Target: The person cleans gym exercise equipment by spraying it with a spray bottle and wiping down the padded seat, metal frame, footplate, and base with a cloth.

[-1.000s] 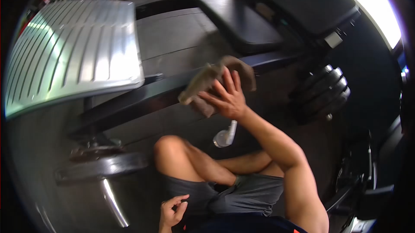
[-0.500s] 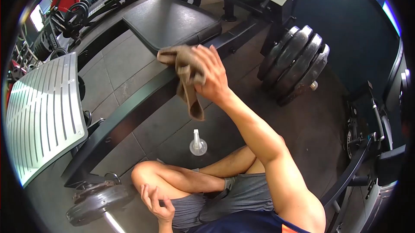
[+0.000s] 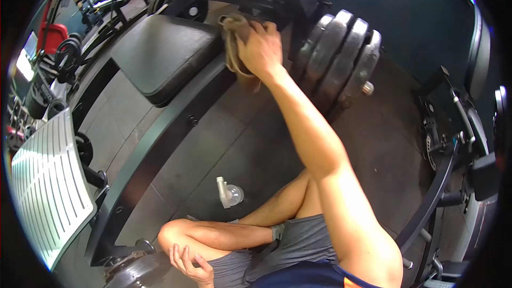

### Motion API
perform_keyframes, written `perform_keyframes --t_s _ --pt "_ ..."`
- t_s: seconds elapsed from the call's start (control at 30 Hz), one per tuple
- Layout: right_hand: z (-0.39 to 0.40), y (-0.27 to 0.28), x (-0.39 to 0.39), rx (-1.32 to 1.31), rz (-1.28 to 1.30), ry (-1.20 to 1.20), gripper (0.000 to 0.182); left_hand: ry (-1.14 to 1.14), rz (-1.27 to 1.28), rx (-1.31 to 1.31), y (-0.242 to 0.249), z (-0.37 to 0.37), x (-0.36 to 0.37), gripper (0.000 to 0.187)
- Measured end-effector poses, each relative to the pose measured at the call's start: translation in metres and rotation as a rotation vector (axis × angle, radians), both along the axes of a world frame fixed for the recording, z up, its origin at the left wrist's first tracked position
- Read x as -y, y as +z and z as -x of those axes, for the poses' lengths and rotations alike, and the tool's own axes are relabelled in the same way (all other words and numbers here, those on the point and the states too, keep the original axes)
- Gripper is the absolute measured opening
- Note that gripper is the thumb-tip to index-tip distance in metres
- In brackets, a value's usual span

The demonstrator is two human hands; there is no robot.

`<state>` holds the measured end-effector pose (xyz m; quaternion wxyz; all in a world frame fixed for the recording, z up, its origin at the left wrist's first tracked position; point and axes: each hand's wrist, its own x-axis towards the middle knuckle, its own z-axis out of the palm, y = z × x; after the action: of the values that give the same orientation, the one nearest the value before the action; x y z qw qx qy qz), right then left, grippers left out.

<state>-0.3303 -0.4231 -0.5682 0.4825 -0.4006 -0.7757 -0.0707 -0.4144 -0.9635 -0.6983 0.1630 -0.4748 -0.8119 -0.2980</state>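
My right hand (image 3: 261, 48) is stretched forward, its fingers closed on a brown cloth (image 3: 232, 56) at the far end of the machine's dark frame beam (image 3: 160, 136). Part of the cloth hangs down beside the beam; whether it presses on the metal is hard to make out. Close to my left knee, my left hand (image 3: 191, 264) is held with fingers apart and slightly bent, nothing in it. A clear spray bottle (image 3: 232, 196) with a white nozzle stands on the floor in front of my crossed legs.
Left of the cloth is a black padded seat (image 3: 168, 56). Stacked weight plates (image 3: 341, 56) sit to its right, and another plate (image 3: 140, 272) is at lower left. A slotted metal footplate (image 3: 50, 181) rises at the left. More gym equipment (image 3: 453, 176) stands at the right.
My right hand has carried the cloth farther along the beam, past the seat's near corner. The view has shifted to the right. My left hand stays near the knee.
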Motion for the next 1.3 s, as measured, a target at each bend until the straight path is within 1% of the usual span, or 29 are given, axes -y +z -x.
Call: perform_keyframes --t_s 0.03,0.07,0.1,0.13,0.17,0.2,0.23,0.27,0.33,0.37,0.4,0.43,0.47,0.5,0.57,0.67,0.7,0.8,0.83,0.9,0.97,1.0,1.03,1.1,1.13,1.2,1.23,1.27,1.3 --pt "0.006 0.000 -0.006 -0.029 0.082 -0.041 0.040 -0.004 0.000 -0.041 0.008 -0.003 -0.006 0.032" --pt "0.013 -0.013 -0.004 -0.152 0.005 -0.028 0.042 -0.005 -0.004 -0.088 0.019 -0.007 -0.014 0.030" --pt "0.018 -0.028 0.009 -0.338 -0.008 0.072 0.044 -0.003 -0.008 -0.139 0.027 -0.011 -0.021 0.029" --pt "0.020 -0.031 0.038 -0.495 0.104 0.228 0.044 0.014 -0.037 -0.060 0.022 -0.012 -0.020 0.036" --pt "0.027 -0.052 0.051 -0.504 0.086 0.236 0.042 0.014 -0.033 -0.075 0.022 -0.012 -0.020 0.036" --pt "0.033 -0.066 0.068 -0.511 0.115 0.243 0.051 0.019 -0.028 -0.088 0.022 -0.013 -0.021 0.035" --pt "0.039 -0.078 0.081 -0.631 0.257 0.276 0.052 0.026 -0.018 -0.099 0.021 -0.014 -0.021 0.034" --pt "0.044 -0.084 0.073 -0.640 0.323 0.318 0.055 0.023 -0.007 -0.112 0.020 -0.014 -0.021 0.034" --pt "0.047 -0.090 0.046 -0.681 0.368 0.323 0.063 0.028 0.024 -0.138 0.017 -0.014 -0.023 0.034" --pt "0.045 -0.072 0.031 -0.712 0.342 0.286 0.069 0.032 0.043 -0.150 0.018 -0.013 -0.022 0.034" --pt "0.046 -0.059 0.016 -0.953 0.459 0.307 0.081 0.034 0.053 -0.156 0.019 -0.013 -0.022 0.034" --pt "0.040 -0.049 -0.009 -1.040 0.499 0.307 0.088 0.042 0.060 -0.158 0.020 -0.014 -0.023 0.033" --pt "0.035 -0.050 -0.043 -1.065 0.515 0.227 0.084 0.051 0.059 -0.157 0.020 -0.015 -0.025 0.033" --pt "0.019 -0.042 -0.062 -1.074 0.482 0.291 0.069 0.049 0.071 -0.159 0.019 -0.014 -0.026 0.033" --pt "0.014 -0.058 -0.086 -0.743 0.257 0.104 0.050 0.046 0.097 -0.163 0.019 -0.012 -0.028 0.032" --pt "0.029 -0.082 -0.077 -1.080 0.203 0.358 0.043 0.046 0.093 -0.154 0.019 -0.012 -0.032 0.032" --pt "0.045 -0.095 -0.083 -0.986 -0.028 0.153 0.041 0.032 0.081 -0.168 0.017 -0.009 -0.034 0.031" --pt "0.034 -0.077 -0.122 -1.299 0.362 0.161 0.044 0.013 0.094 -0.192 0.013 -0.006 -0.033 0.031" --pt "0.028 -0.074 -0.127 -1.397 0.517 0.152 0.045 0.015 0.122 -0.188 0.014 -0.006 -0.034 0.031" --pt "0.023 -0.075 -0.116 -1.638 0.729 0.250 0.048 0.026 0.141 -0.185 0.015 -0.007 -0.031 0.031" --pt "0.021 -0.067 -0.079 -1.919 0.827 0.509 0.051 0.027 0.115 -0.187 0.014 -0.006 -0.036 0.032" --pt "0.027 -0.085 -0.070 -1.855 0.816 0.529 0.056 0.047 0.068 -0.224 0.016 -0.007 -0.044 0.030" --pt "0.024 -0.071 -0.031 -1.878 1.161 0.423 0.066 0.058 0.113 -0.181 0.012 -0.006 -0.039 0.030" --pt "0.044 -0.117 0.004 -1.856 1.209 0.729 0.062 0.072 0.210 -0.102 0.001 -0.002 -0.024 0.035" --pt "0.054 -0.140 0.021 -1.828 1.237 0.877 0.061 0.075 0.203 -0.106 -0.002 -0.003 -0.024 0.035" --pt "0.047 -0.155 0.040 -1.698 1.211 1.384 0.048 0.083 0.198 -0.119 -0.004 -0.002 -0.017 0.035" --pt "0.053 -0.150 0.043 -1.906 1.261 1.497 0.047 0.080 0.199 -0.114 -0.003 -0.003 -0.014 0.035" --pt "0.055 -0.131 0.052 -2.124 1.305 1.596 0.046 0.083 0.197 -0.104 -0.001 -0.005 -0.011 0.035" --pt "0.065 -0.104 0.057 -2.201 1.440 1.230 0.043 0.089 0.179 -0.093 -0.002 -0.006 -0.011 0.035"
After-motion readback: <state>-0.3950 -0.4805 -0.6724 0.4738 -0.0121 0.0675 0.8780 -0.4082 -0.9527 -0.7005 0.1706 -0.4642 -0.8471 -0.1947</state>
